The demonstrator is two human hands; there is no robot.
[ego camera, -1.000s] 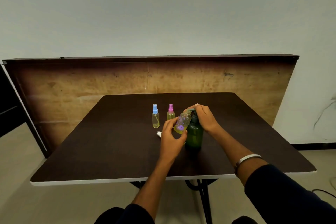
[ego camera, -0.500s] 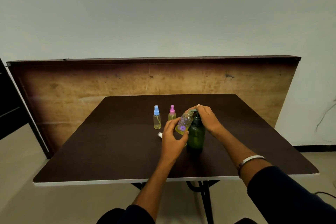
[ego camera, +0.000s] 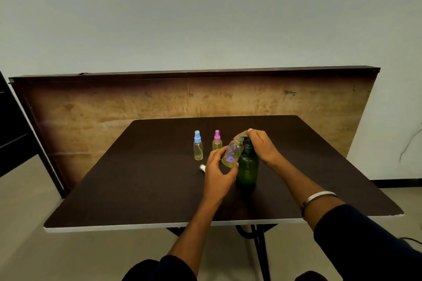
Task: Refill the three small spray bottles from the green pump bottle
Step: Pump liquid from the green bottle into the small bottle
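My left hand [ego camera: 217, 171] holds a small clear bottle with purple flowers [ego camera: 232, 153], uncapped and tilted, its mouth up against the spout of the green pump bottle [ego camera: 247, 170]. A little yellow liquid sits in its bottom. My right hand [ego camera: 261, 145] rests on top of the pump head, fingers curled over it. The green bottle stands upright on the dark table [ego camera: 137, 178]. Behind and to the left stand a spray bottle with a blue cap [ego camera: 198, 149] and one with a pink cap [ego camera: 217, 142], both holding yellow liquid.
A small white cap piece [ego camera: 202, 167] lies on the table just left of my left hand. A brown wooden board [ego camera: 114, 107] leans against the wall behind the table. The table's white front edge [ego camera: 137, 227] runs near my forearms.
The view has shifted slightly; both hands stay at the pump bottle, with the tilted small bottle still at the spout.
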